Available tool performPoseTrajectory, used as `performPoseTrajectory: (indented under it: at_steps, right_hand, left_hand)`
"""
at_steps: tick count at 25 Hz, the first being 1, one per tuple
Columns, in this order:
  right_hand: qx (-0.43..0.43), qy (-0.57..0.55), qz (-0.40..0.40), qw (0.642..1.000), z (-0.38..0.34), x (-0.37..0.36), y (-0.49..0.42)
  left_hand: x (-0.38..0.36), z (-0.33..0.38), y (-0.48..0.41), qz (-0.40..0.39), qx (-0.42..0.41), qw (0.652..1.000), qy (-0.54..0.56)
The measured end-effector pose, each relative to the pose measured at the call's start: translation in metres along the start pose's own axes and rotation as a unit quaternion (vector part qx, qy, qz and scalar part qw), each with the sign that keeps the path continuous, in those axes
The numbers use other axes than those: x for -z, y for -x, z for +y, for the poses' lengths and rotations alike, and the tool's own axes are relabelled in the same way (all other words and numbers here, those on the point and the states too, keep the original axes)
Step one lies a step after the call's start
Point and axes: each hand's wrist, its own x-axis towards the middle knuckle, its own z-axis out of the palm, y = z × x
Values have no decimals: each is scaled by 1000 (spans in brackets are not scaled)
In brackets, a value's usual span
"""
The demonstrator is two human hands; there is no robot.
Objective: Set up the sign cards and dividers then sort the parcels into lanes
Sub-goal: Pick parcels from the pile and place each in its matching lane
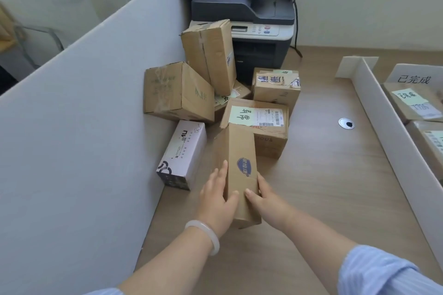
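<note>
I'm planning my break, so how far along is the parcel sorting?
Done: a white divider stands on the right, with a sign card and at least two parcels in its lane. In hand: the left hand and right hand grip a tall carton with a blue logo. Left: about six more, including the white box and green-noted carton, lie piled by the printer.

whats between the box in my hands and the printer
Head view: two parcels, the green-note parcel nearest the held box, then a taped box before the printer.
</note>
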Motion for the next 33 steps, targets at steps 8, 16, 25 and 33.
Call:
performPoseTrajectory:
  at_steps: [8,16,25,33]
  right_hand:
    - [55,81,14,995,1,26,25]
    - [84,20,37,996,1,60,47]
    - [3,-118,105,987,5,86,54]
    - [56,34,131,989,4,84,68]
  left_hand:
    - [-20,29,3,-19,32,997,62]
    - [-34,60,-1,-7,31,990,135]
    - [-53,82,-3,-47,-8,987,156]
    - [-59,94,-5,-33,-4,995,98]
